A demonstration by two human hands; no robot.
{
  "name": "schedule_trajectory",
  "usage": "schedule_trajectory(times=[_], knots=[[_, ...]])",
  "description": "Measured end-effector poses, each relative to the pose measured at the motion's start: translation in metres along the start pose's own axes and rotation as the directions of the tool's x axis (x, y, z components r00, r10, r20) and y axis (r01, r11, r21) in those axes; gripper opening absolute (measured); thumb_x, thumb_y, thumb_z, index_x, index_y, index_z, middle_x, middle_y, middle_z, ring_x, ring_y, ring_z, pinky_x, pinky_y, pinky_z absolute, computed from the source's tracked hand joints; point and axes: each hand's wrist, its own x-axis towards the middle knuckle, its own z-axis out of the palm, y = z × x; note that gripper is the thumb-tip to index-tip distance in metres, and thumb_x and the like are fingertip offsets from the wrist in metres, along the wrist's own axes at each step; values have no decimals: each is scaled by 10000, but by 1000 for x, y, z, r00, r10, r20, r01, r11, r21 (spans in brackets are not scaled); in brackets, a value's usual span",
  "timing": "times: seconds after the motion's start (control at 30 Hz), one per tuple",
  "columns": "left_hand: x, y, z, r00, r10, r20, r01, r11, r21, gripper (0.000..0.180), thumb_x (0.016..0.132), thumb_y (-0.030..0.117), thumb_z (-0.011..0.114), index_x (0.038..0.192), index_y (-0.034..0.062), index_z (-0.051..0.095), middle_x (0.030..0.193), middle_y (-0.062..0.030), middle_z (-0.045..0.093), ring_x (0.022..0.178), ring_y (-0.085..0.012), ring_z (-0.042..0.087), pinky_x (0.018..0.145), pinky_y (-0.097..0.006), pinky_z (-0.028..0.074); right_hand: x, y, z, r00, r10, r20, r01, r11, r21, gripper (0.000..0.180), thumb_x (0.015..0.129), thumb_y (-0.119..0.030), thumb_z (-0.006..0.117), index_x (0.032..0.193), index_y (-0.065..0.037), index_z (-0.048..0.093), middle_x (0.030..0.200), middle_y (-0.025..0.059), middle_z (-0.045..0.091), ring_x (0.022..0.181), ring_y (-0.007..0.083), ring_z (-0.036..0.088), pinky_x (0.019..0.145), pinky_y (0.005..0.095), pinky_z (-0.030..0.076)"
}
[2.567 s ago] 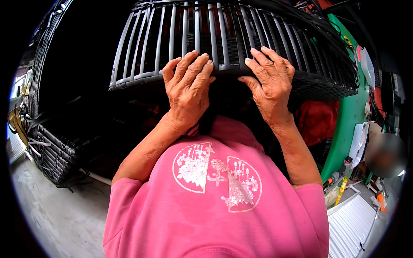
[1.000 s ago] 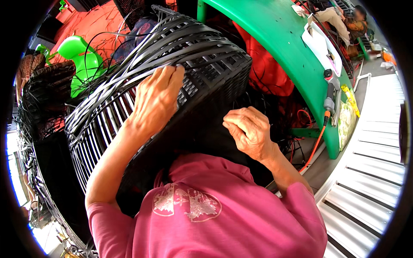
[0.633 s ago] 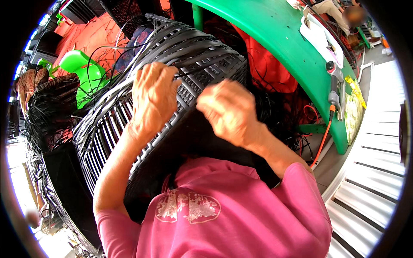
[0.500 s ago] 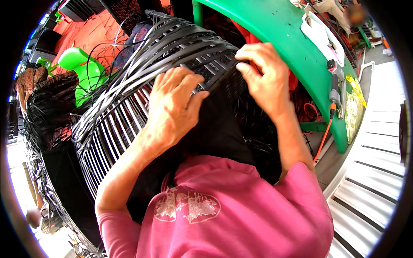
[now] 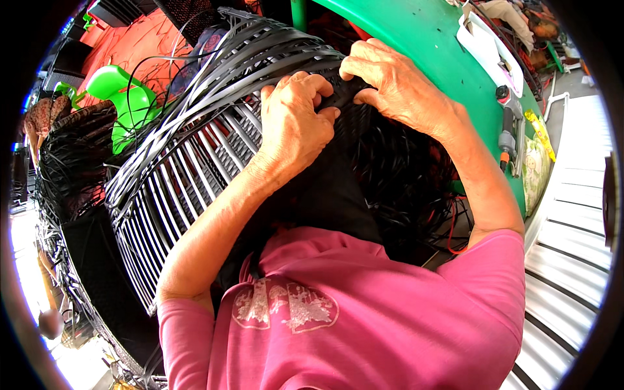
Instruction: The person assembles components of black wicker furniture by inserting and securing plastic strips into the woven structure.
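Both hands were up at the right end of the frame (image 5: 221, 146), which sat tilted right in front of the person's chest, slatted side facing up. The left hand (image 5: 292, 123) lay over the frame's top edge, fingers bent and thumb close in, so a narrow grip. Couldn't tell if a strip was actually pinched in there (black on black, good luck). The right hand (image 5: 396, 84) was at the frame's right corner, also narrow, thumb tucked under the fingers, and I couldn't tell what was in it either.

My guess is they worked that close together so the left could steady the weave while the right did the fiddly bit. The loose strips (image 5: 175, 127) fanned over the frame's top and off its left side, probably to stay out of the way.

Headcount: 2 hands, 1 frame, well over 10 slats on it, and too many strips to count. Right of the frame, 1 green table (image 5: 422, 32) with 1 white tray (image 5: 487, 45) on it and 1 grey tool (image 5: 507, 127) by its edge, likely parked there for easy reach. Farther right of the frame, 1 white rack (image 5: 565, 214). Left of the frame, at least 2 green chairs (image 5: 133, 101).
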Motion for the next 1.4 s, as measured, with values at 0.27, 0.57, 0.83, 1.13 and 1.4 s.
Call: schedule_trajectory(times=[0.27,0.57,0.83,1.13,1.4], knots=[[-2,4,6,998,-48,-47,47,999,-21,238,670,87,759,883,41,663,853,-83,633,893,-262,600,839,-402,387,-1,-3,12,985,-144,-90,134,985,-107,237,740,-4,636,960,-88,614,950,40,586,969,223,570,853,361,453],[-6,-4,-1,991,99,-95,-103,994,-47,178,713,28,709,879,47,647,825,-88,621,815,-266,618,738,-388,455,-19,6,18,935,176,-309,-35,910,413,261,765,42,678,1010,-34,627,944,46,617,884,183,619,757,295,504],[24,-14,-18,738,644,-203,-526,736,426,201,691,36,725,879,48,655,875,-65,563,796,-261,588,667,-375,499,-68,34,44,605,792,-80,-276,303,912,45,862,-28,651,905,-41,649,776,-22,618,674,53,553,624,210,446],[36,-16,-8,673,739,-16,-618,574,537,167,710,67,680,872,49,644,838,-73,598,733,-239,597,678,-356,471,-81,20,61,554,828,90,-271,76,960,51,860,-31,656,911,-36,656,805,8,635,691,78,553,657,226,444],[43,-5,-4,743,663,-95,-566,697,439,218,706,17,706,909,36,627,820,-71,562,716,-241,587,605,-356,477,-67,10,60,573,817,64,-153,30,988,58,862,11,658,901,-31,656,758,-9,623,657,62,555,601,211,445]])
